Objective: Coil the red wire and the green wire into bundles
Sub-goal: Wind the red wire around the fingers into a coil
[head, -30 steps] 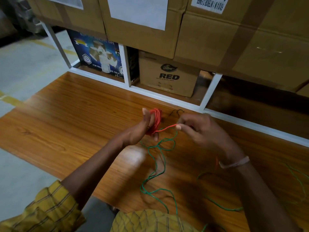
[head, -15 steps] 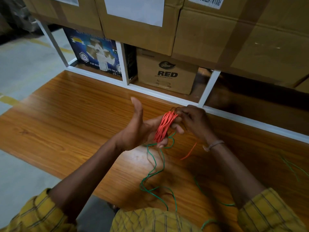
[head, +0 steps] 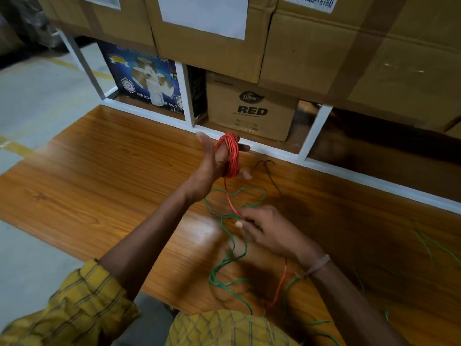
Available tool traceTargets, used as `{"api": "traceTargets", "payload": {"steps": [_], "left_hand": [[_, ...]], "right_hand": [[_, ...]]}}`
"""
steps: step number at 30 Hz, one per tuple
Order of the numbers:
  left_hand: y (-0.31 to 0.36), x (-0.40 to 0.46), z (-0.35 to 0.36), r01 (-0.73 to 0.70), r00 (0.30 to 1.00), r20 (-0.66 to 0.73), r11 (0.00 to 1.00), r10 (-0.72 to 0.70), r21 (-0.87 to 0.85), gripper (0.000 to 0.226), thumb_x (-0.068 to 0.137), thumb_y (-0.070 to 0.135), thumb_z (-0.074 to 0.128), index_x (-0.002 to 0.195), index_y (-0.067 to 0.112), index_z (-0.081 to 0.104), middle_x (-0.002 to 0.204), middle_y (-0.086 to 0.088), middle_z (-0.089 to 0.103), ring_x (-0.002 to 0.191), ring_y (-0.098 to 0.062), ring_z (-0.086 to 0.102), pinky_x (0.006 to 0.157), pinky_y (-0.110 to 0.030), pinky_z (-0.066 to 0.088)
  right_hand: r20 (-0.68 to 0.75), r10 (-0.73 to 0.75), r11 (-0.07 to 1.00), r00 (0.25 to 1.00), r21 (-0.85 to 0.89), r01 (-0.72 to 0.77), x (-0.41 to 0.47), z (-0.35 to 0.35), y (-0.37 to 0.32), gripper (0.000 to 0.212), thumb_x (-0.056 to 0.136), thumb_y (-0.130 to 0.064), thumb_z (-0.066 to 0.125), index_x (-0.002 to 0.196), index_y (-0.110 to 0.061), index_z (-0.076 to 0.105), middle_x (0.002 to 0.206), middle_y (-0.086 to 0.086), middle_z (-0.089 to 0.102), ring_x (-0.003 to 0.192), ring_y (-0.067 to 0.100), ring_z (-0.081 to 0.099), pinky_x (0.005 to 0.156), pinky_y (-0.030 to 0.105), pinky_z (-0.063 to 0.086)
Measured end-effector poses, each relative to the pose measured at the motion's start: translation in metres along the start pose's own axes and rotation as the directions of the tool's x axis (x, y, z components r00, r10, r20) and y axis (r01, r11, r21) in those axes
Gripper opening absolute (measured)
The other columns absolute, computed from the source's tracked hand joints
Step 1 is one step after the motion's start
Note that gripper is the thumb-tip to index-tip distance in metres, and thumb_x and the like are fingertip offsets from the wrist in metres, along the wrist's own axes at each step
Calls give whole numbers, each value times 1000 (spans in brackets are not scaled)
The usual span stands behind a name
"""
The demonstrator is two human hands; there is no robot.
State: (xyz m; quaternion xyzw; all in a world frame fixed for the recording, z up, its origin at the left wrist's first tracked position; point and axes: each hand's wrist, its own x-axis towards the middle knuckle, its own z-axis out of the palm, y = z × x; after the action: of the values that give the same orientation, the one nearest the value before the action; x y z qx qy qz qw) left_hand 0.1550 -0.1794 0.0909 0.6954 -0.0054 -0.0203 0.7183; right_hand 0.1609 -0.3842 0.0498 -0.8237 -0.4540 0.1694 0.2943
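- The left hand (head: 212, 163) was raised above the wooden table (head: 99, 176), fingers straight and spread, thumb up. It served as a former: the red wire (head: 230, 156) was wrapped in many turns around those fingers, which looked held apart to keep the loops even.
- From the coil a single red strand ran down toward the table to the right hand (head: 269, 233), which hovered low over the table, nearer the person than the coil. Its fingertips were pinched together on the strand, probably to keep tension for the next turn.
- Beyond that pinch, the red tail trailed past the wrist toward the table's near edge, so some length seemed left to wind.
- The green wire (head: 229, 268) lay loose on the table in tangled loops under and around the right hand, not yet coiled.
- A thin dark wire (head: 268, 171) lay on the table just right of the coil.
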Motion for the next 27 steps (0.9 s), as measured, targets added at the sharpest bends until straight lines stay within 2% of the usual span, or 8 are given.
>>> {"api": "traceTargets", "payload": {"steps": [5,8,13,17,20,21,24,27], "left_hand": [[-20,-6,-4,63,995,49,945,-83,322,140,57,110,3,150,16,50,105,-21,73,101,-35,73,103,-40,54],[-23,-10,-3,51,988,103,884,-111,465,135,63,105,-5,151,19,50,91,-8,72,99,-28,73,110,-41,48],[-24,-14,-5,62,979,103,744,-174,665,144,58,104,-18,135,11,59,85,-15,70,85,-26,68,104,-49,49],[-32,-22,-15,129,958,120,767,-260,628,142,56,107,-14,131,13,62,90,-13,73,78,-25,68,95,-53,55],[-24,-30,-10,138,935,211,839,-286,526,141,54,108,-8,133,14,61,82,10,72,70,-8,60,79,-29,51],[-22,-32,-8,142,925,247,863,-290,484,141,55,108,-6,133,13,62,80,8,71,69,-9,59,77,-28,49],[-17,-36,-3,130,900,353,932,-255,339,137,61,106,-4,135,13,63,92,-31,63,71,-22,55,79,-34,46],[-8,-32,0,125,872,456,981,-181,151,142,60,109,6,150,7,48,130,-27,64,69,-26,51,76,-31,48]], "right_hand": [[-81,38,980,996,-193,-53,-3,-49,-3,15,100,-31,57,86,-26,56,62,-10,46,61,12,48,59,38,43],[-33,79,979,996,-188,-84,-2,-77,-7,13,101,-29,63,89,-26,66,59,-12,50,55,2,48,54,29,37],[29,96,979,995,-184,-89,5,-111,-8,9,99,-23,69,92,-19,74,58,-9,57,57,2,54,52,14,35],[-77,43,971,996,-231,-60,15,-124,9,6,97,-26,70,92,-27,72,73,-6,65,70,12,61,65,33,50],[-260,-32,978,965,-206,-23,26,-122,28,6,96,-22,71,90,-23,71,75,-7,63,73,17,61,67,41,52],[-318,-49,979,947,-202,-17,30,-121,34,7,96,-19,71,89,-21,71,77,-8,63,74,17,60,68,40,51],[-450,-71,972,890,-232,-41,39,-110,49,8,94,-16,72,87,-16,71,84,-2,67,80,20,62,69,39,49],[-547,-19,972,837,-207,-114,48,-94,64,10,95,-22,69,87,-16,69,88,2,67,83,22,63,70,40,50]]}}
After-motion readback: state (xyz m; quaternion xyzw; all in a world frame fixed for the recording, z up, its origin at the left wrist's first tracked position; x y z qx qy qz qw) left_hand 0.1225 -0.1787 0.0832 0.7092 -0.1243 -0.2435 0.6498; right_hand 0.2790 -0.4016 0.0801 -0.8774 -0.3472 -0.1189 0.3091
